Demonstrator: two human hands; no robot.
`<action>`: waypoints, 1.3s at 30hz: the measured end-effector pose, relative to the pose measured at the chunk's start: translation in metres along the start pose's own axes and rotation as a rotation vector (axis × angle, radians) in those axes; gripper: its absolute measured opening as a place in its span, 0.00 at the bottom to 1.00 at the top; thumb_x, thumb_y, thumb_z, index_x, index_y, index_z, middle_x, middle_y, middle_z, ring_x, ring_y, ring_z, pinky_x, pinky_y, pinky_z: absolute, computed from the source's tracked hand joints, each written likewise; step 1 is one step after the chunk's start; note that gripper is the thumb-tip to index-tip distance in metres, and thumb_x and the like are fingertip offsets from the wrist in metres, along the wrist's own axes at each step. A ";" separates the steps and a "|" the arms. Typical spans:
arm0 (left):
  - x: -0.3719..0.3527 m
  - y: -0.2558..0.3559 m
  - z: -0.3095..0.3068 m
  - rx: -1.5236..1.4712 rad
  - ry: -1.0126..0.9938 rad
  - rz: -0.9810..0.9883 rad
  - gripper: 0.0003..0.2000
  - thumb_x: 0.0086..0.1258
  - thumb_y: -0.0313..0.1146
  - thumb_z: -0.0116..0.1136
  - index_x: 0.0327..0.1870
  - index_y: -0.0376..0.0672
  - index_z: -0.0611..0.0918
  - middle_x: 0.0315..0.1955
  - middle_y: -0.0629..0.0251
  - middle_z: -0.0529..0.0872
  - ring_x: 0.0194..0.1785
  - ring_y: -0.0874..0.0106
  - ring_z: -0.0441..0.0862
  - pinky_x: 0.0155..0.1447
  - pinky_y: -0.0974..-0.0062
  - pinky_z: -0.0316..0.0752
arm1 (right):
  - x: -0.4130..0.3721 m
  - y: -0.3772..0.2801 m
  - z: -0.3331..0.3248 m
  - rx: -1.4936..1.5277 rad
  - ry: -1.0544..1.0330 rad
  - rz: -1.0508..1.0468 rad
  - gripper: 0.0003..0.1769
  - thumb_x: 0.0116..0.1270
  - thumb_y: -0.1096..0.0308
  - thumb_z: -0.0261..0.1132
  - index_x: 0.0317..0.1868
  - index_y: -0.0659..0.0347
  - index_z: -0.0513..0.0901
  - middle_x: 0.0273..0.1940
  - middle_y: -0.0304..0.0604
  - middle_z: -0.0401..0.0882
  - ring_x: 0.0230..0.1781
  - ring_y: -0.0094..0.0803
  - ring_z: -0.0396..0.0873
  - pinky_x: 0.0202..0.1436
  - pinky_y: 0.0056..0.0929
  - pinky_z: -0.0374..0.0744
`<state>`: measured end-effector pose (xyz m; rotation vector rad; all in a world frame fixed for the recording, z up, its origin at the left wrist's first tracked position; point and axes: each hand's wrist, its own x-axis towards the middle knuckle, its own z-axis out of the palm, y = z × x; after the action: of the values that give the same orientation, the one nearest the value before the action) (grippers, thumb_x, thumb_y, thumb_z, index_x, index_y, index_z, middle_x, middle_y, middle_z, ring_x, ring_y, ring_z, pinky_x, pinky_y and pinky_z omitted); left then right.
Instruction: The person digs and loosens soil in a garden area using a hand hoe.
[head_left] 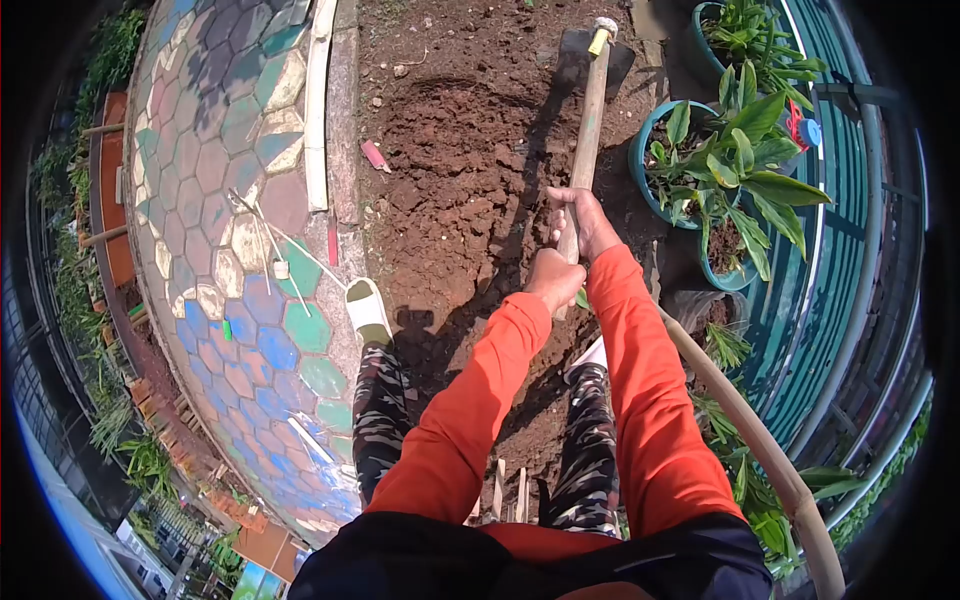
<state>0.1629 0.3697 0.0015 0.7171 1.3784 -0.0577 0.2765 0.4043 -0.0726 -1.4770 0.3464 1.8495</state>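
Note:
A hoe with a pale wooden handle [590, 128] points away from me over loose reddish-brown soil [450, 180]. Its dark, wide blade [622, 68] is at the far end, with a bit of yellow wrapping near the head. My left hand [553, 279] is closed around the lower part of the handle. Just above it, my right hand [590, 222] also grips the handle. Both arms reach forward in orange sleeves. The handle's near end is hidden by my left hand and sleeve.
Potted leafy plants [745, 150] line the right side beside a green fence [840, 220]. A curved wooden pole [740, 410] lies at lower right. Left are a painted hexagon-tile path [235, 180], a stone kerb [343, 120], thin sticks [290, 260] and a pink piece [376, 156] on the soil.

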 end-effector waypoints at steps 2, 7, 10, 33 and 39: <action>0.025 0.027 -0.001 0.084 -0.033 0.146 0.09 0.55 0.25 0.54 0.34 0.27 0.79 0.22 0.56 0.81 0.20 0.68 0.79 0.22 0.71 0.75 | -0.014 -0.049 0.020 -0.121 0.106 -0.156 0.12 0.53 0.66 0.69 0.31 0.58 0.72 0.20 0.35 0.67 0.16 0.28 0.68 0.22 0.29 0.76; -0.003 0.042 -0.006 0.251 0.045 0.119 0.13 0.55 0.27 0.54 0.38 0.27 0.81 0.33 0.45 0.85 0.37 0.56 0.86 0.40 0.63 0.79 | -0.015 -0.066 0.025 -0.242 0.151 -0.335 0.11 0.51 0.71 0.64 0.35 0.65 0.75 0.21 0.38 0.71 0.18 0.27 0.71 0.23 0.27 0.77; 0.000 -0.059 -0.009 0.348 0.164 0.077 0.16 0.54 0.29 0.55 0.42 0.32 0.82 0.36 0.42 0.85 0.47 0.51 0.84 0.49 0.61 0.77 | -0.004 0.017 0.019 -0.150 0.259 -0.270 0.09 0.51 0.76 0.65 0.32 0.67 0.75 0.20 0.40 0.70 0.13 0.29 0.68 0.17 0.30 0.74; -0.085 -0.017 0.046 0.110 0.248 0.890 0.19 0.53 0.36 0.65 0.45 0.43 0.74 0.27 0.48 0.84 0.32 0.48 0.83 0.36 0.57 0.79 | -0.259 -0.029 0.073 -0.255 -0.038 -0.833 0.12 0.48 0.74 0.71 0.24 0.59 0.73 0.19 0.35 0.70 0.17 0.24 0.69 0.24 0.23 0.68; -0.141 0.239 0.027 0.006 0.316 1.330 0.13 0.50 0.34 0.63 0.36 0.42 0.79 0.27 0.49 0.84 0.35 0.50 0.84 0.40 0.57 0.79 | -0.325 -0.208 0.137 -0.235 -0.245 -1.686 0.06 0.58 0.70 0.65 0.30 0.57 0.75 0.22 0.38 0.73 0.17 0.27 0.71 0.20 0.25 0.71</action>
<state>0.2598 0.4939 0.2322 1.5602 0.9462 1.1311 0.3417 0.5128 0.3174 -0.9589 -0.9985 0.6024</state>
